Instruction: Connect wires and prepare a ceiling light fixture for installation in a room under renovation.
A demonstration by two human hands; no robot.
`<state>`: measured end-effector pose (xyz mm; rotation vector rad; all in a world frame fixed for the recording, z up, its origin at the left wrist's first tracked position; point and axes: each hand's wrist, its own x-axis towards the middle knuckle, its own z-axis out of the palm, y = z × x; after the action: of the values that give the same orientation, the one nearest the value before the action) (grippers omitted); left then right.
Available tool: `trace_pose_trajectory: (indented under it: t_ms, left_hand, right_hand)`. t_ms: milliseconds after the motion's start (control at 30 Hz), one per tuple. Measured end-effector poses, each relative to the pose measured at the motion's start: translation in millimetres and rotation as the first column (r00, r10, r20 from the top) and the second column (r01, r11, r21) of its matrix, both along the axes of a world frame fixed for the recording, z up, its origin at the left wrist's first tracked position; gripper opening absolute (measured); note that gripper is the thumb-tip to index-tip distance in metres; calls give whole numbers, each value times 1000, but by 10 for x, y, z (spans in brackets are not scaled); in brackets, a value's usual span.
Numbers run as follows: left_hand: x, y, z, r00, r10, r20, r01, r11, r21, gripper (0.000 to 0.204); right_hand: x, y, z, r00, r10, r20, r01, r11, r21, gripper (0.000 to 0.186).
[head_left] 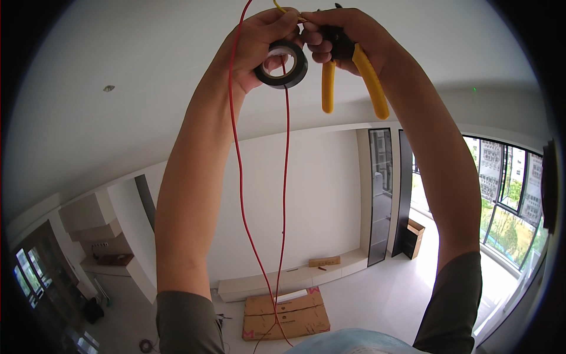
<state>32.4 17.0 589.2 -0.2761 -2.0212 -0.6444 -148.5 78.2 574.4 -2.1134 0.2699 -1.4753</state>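
Note:
Both my arms are raised toward the ceiling, and my hands meet at the top of the view. My left hand (253,47) is closed, pinching a thin yellow wire (279,5) between thumb and finger. A roll of black electrical tape (301,66) hangs on that hand's fingers. My right hand (354,26) keeps pliers with yellow handles (370,82) in its palm, their jaws mostly hidden. Its thumb and forefinger pinch at the bare-looking wire end beside my left fingertips. A red wire (238,144) hangs past my left wrist; another red strand shows through the tape roll.
Below, a flattened cardboard box (286,318) lies on the floor before a long low cabinet (244,289). A glass-door cabinet (380,194) and an open box (414,239) stand right, near large windows (512,194). A small ceiling fitting (108,88) is at left.

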Motion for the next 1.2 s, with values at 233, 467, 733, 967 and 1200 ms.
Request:
trace_pose_trajectory:
  t_ms: [233,467,733,967,1200]
  left_hand:
    - [98,107,-53,987,159,7,-159,987,-13,25]
    - [121,47,29,992,-46,117,48,999,-14,25]
    - [194,52,35,974,-77,211,90,994,-54,26]
    - [147,59,3,978,-112,177,114,994,-1,24]
    - [111,178,-53,988,140,69,-144,989,42,21]
  right_hand:
    - [9,-73,-245,725,-525,445,685,479,-549,25]
    - [129,-117,-270,604,-394,693,628,-300,-718,13]
    - [151,105,-218,860,-498,114,505,794,-339,23]
    - [91,34,-285,989,-88,121,101,990,-103,21]
    - [-2,-31,-352,521,-758,393,710,129,-692,26]
